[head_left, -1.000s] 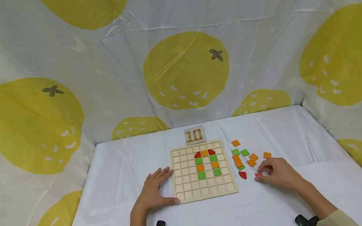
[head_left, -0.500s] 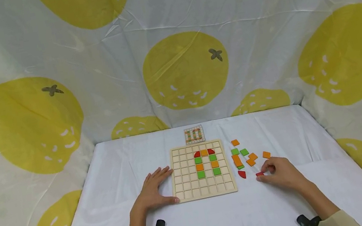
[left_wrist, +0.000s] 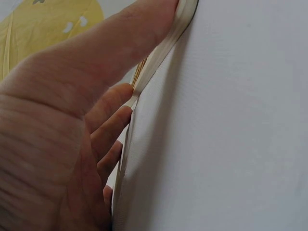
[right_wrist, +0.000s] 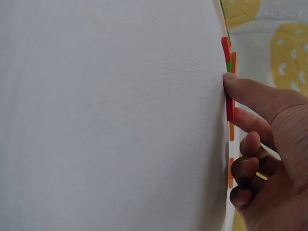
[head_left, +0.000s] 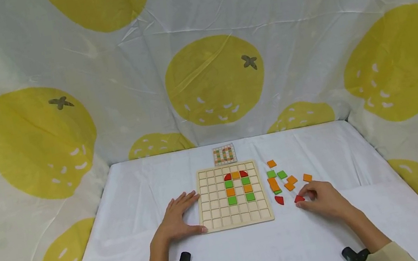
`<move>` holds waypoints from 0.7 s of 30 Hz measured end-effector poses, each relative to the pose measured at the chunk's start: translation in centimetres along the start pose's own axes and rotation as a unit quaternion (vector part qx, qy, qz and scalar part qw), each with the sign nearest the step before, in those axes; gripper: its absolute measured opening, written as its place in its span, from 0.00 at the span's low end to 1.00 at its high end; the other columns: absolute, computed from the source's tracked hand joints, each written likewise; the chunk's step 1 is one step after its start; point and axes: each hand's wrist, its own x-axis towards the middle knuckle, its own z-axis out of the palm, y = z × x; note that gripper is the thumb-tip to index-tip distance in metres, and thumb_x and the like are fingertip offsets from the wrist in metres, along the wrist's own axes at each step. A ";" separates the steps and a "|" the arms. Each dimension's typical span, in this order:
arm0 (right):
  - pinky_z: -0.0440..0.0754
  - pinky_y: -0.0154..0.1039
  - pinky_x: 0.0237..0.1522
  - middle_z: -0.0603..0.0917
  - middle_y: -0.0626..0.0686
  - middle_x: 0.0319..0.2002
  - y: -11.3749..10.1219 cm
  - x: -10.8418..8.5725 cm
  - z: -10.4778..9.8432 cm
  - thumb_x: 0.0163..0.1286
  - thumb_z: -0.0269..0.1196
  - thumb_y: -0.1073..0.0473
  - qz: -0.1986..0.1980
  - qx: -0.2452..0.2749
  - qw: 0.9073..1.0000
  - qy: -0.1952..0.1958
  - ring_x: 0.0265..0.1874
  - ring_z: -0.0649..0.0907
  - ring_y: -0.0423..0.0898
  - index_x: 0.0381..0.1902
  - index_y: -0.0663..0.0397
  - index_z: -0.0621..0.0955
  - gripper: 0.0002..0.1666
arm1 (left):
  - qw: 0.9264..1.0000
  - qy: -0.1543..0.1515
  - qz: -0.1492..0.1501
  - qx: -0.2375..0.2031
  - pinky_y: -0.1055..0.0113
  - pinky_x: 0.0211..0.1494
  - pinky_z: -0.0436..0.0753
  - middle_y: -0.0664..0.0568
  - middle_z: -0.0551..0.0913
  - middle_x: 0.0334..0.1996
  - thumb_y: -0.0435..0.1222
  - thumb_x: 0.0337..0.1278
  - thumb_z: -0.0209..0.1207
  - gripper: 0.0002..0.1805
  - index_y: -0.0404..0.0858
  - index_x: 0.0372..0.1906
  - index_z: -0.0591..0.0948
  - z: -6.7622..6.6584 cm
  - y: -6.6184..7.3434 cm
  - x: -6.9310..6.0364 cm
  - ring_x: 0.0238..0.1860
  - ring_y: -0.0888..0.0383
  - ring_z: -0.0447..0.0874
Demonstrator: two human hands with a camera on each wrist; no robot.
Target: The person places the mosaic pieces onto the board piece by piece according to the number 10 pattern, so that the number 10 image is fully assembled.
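Observation:
A wooden grid board [head_left: 215, 213] lies on the white cloth, with red, orange and green pieces forming an arch in its cells. My left hand [head_left: 178, 220] touches the board's left edge, thumb at the near corner and fingers spread; the left wrist view shows the thumb [left_wrist: 110, 53] along that edge. To the right of the board, my right hand [head_left: 323, 199] pinches a red piece [head_left: 299, 198] between thumb and finger, low over the cloth. In the right wrist view the same red piece [right_wrist: 230, 108] shows edge-on beside the thumb. Another red piece [head_left: 279, 200] lies just left of it.
Loose orange pieces [head_left: 307, 177] and green pieces [head_left: 281, 174] are scattered right of the board, some overlapping. A small card [head_left: 224, 155] with a coloured grid pattern lies behind the board. A lemon-print cloth [head_left: 294, 64] hangs behind and at both sides.
The red piece in my right hand has turned so that more of its top face shows. My left hand has stayed at the board's edge.

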 end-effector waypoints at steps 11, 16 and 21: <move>0.70 0.31 0.29 0.74 0.44 0.25 -0.7 0.9 -0.3 0.60 0.78 0.50 -0.054 -0.004 0.999 0.007 0.28 0.73 0.41 0.39 0.41 0.90 0.11 | 1.000 0.003 0.003 -0.004 0.38 0.83 0.46 0.54 0.65 0.80 0.65 0.35 0.77 0.59 0.52 0.78 0.68 0.0 0.2 0.1 0.83 0.44 0.52; 0.71 0.30 0.30 0.76 0.43 0.27 -1.5 1.8 -0.1 0.58 0.79 0.50 -0.093 0.011 0.996 0.009 0.30 0.73 0.39 0.40 0.42 0.90 0.13 | 1.000 0.005 0.007 -0.006 0.36 0.82 0.46 0.52 0.65 0.79 0.64 0.35 0.78 0.59 0.50 0.78 0.69 0.1 0.1 0.1 0.82 0.42 0.53; 0.71 0.30 0.31 0.74 0.40 0.26 -2.6 2.7 0.6 0.59 0.79 0.49 -0.126 0.024 0.992 -0.003 0.28 0.73 0.37 0.40 0.40 0.90 0.12 | 1.000 0.004 0.007 -0.001 0.37 0.83 0.46 0.53 0.65 0.80 0.65 0.34 0.77 0.60 0.51 0.78 0.68 0.1 0.0 0.1 0.83 0.43 0.53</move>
